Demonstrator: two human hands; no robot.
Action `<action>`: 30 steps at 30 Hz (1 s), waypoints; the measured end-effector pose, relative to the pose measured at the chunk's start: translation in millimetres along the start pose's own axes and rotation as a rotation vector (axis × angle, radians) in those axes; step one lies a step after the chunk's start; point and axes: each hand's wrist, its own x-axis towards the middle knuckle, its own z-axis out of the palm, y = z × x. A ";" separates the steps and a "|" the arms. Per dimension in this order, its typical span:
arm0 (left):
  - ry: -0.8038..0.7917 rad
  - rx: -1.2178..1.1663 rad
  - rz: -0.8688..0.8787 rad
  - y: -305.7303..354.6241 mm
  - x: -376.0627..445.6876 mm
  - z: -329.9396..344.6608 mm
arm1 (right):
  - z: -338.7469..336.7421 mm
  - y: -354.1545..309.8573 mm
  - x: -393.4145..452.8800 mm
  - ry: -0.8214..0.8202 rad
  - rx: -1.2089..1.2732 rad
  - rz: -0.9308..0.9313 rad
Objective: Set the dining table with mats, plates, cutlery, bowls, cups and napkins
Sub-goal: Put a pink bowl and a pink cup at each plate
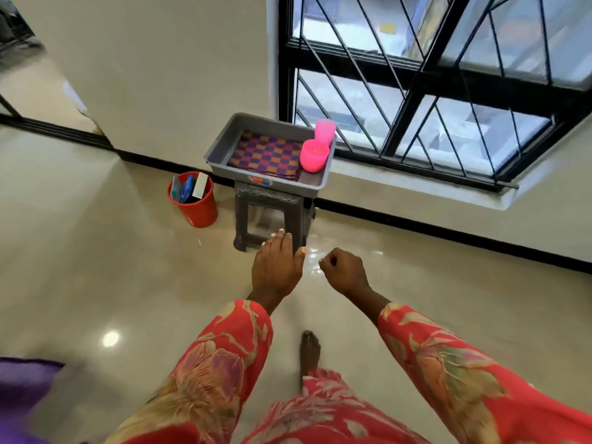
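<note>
Head view: I see both hands empty, held out above the floor.
My left hand (276, 267) has fingers straight; my right hand (344, 271) is curled on nothing. Beyond them a grey tray (221, 145) holds a checked mat (266, 157), pink bowl (314, 157) and pink cup (325, 131).

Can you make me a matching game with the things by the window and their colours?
Things:
1. cup
2. tray
3. bucket
4. mat

Colours:
A. red
B. checked purple and orange
C. pink
D. grey

Pairs: 1-C, 2-D, 3-A, 4-B
</note>
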 end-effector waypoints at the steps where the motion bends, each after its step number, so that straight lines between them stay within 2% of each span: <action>1: -0.003 0.007 -0.006 2.4 15.7 1.2 | -4.2 0.7 17.9 -0.005 -0.001 0.007; 11: -0.067 0.101 -0.038 14.8 168.5 -10.1 | -41.2 -15.6 177.4 -0.065 0.007 0.050; 19: -0.110 -0.028 -0.085 16.0 260.6 -13.1 | -39.2 -44.6 268.6 -0.084 0.008 0.033; 25: -0.254 -0.177 -0.134 -1.1 342.9 -15.4 | -22.6 -63.9 337.7 -0.071 0.066 0.118; 30: -0.414 -0.191 -0.137 -35.1 429.7 -6.6 | -3.3 -81.2 396.0 -0.047 0.167 0.306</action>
